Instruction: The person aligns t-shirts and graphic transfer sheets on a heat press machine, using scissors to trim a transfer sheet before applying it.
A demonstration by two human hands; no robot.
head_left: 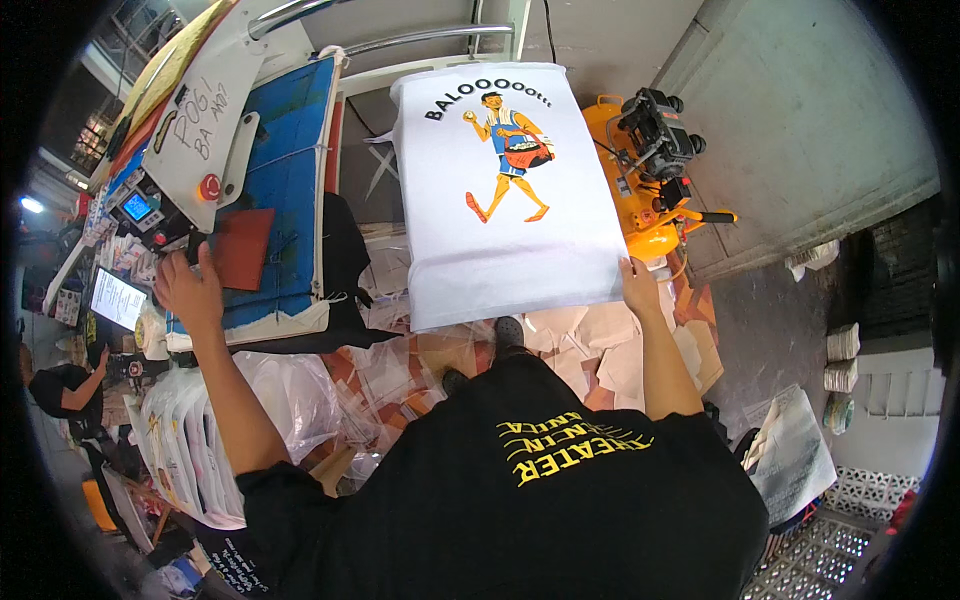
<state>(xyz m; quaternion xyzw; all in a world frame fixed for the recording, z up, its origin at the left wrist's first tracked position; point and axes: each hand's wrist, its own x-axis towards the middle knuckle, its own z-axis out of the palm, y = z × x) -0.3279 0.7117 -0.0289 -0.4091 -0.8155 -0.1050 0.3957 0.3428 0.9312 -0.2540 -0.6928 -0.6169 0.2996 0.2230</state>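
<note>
A white T-shirt (515,255) is spread flat in front of me, its lower edge nearest my body. Its print (508,150) shows a walking figure with a red bag beneath arched dark lettering. My right hand (640,285) pinches the shirt's near right corner. Over at the left, my left hand (190,287) is closed around a black handle (195,243) on a heat press, beside a red push button (209,187) and a small lit display (137,206). The palm hides part of the handle. A reddish-brown sheet (246,250) lies on the press's blue surface (285,150).
An orange air compressor (650,235) stands just right of the shirt. Loose paper and clear plastic sheets (380,375) cover the floor at my feet. Plastic-wrapped garments (185,440) sit at the lower left, near another person (75,390). A grey panel (800,130) rises at right.
</note>
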